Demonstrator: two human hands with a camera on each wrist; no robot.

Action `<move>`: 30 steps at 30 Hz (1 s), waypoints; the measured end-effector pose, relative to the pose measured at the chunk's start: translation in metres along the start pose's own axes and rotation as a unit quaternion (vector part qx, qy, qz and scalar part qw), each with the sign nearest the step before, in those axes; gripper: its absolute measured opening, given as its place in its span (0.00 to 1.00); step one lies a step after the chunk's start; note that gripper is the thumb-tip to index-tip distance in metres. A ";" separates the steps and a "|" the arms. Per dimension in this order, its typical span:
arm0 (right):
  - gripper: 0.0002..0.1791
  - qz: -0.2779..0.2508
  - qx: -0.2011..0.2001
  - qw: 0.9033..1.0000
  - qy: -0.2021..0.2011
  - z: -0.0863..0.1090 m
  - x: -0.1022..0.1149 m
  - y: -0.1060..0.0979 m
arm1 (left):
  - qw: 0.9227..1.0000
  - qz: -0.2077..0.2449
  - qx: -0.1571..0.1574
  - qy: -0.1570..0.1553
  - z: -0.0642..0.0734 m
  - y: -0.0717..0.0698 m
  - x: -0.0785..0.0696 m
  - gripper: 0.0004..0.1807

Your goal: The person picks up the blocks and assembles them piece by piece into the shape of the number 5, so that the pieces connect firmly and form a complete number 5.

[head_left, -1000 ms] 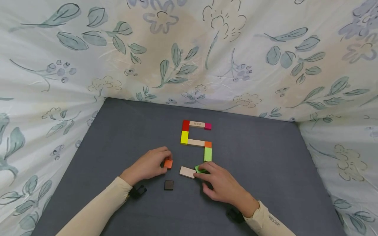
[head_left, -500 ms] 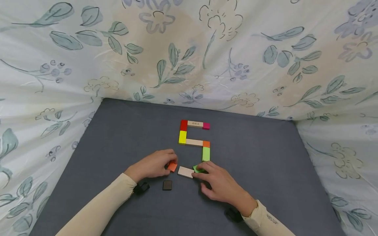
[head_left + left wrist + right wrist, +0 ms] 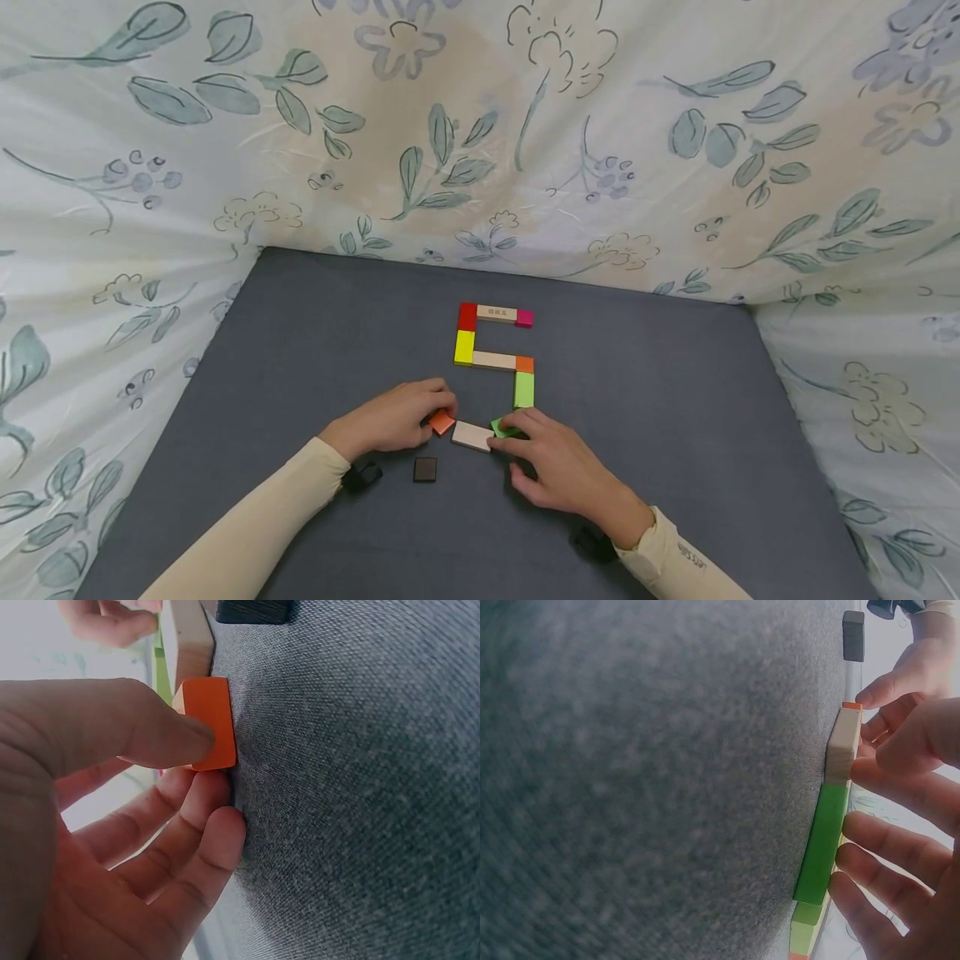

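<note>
My left hand (image 3: 393, 416) pinches a small orange block (image 3: 212, 705) between thumb and fingers, low on the cloth. The orange block is right at the left end of a plain wooden block (image 3: 472, 437). At that block's other end lies a green block (image 3: 823, 847), partly hidden under my right hand (image 3: 558, 462) in the head view. Several fingertips (image 3: 840, 883) of the right hand rest along the green block, and the index finger reaches the plain block; its thumb is apart from them. A light green block (image 3: 524, 389) lies just beyond the right hand.
A dark square block (image 3: 425, 470) lies nearer me. Beyond the hands, red (image 3: 467, 317), yellow (image 3: 464, 347), plain (image 3: 494, 361), orange (image 3: 525, 364) and pink (image 3: 525, 318) blocks join in a bent line. Floral fabric (image 3: 480, 167) surrounds the grey cloth (image 3: 637, 375).
My left hand has moved right with the orange block, from a gap away to the plain block's left end. The right hand has stayed nearly still on the blocks.
</note>
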State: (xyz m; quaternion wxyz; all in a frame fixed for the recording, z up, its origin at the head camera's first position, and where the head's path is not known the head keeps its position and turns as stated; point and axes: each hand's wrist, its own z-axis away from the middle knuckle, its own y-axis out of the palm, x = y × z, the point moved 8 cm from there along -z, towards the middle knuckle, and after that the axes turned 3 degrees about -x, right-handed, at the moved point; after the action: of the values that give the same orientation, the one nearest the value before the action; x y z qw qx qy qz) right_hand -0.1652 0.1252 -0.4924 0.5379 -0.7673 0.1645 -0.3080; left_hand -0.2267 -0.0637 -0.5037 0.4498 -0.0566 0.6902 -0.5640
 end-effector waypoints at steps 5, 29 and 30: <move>0.21 0.001 0.002 1.000 -0.001 -0.001 0.000 0.000 | 1.000 -0.003 -0.002 0.004 -0.002 -0.001 -0.001 0.20; 0.20 -0.009 0.004 1.000 0.008 -0.004 0.000 -0.004 | 0.998 0.036 -0.016 -0.049 0.006 -0.011 0.004 0.31; 0.20 -0.009 0.004 1.000 0.007 -0.004 0.000 -0.004 | 0.998 0.034 -0.025 -0.050 0.008 -0.014 0.004 0.30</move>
State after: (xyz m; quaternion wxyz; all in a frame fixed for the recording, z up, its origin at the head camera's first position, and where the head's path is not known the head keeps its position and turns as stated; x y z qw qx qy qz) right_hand -0.1684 0.1237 -0.4873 0.5367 -0.7647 0.1599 -0.3188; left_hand -0.2293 -0.0766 -0.4941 0.5010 -0.0726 0.6819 -0.5280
